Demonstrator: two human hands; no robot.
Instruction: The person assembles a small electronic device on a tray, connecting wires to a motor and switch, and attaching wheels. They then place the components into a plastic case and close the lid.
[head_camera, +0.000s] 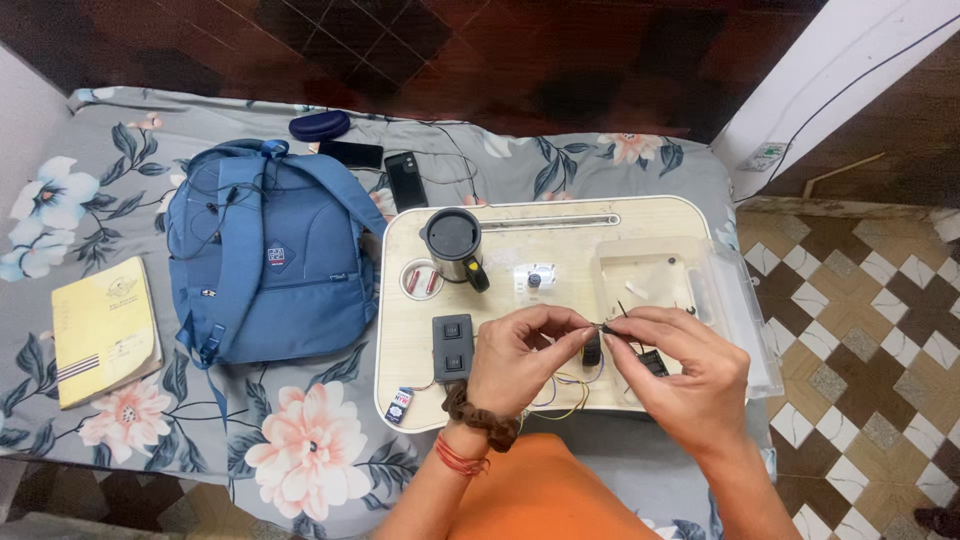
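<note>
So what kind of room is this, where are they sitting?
Probably a bedroom at home: a bed with a flowered sheet, a small lap table set on it, and a blue backpack lying beside.

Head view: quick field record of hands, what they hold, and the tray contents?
left hand: pinches thin wire ends with the right
right hand: fingertips on the same wires
surface: lap tray on floral bedsheet
on tray: lidded steel mug, black switch, clear plastic box, small battery
left of tray: blue backpack, yellow notebook

Both hands (600, 355) on thin wires (612, 325) above lap desk (540, 230)
</note>
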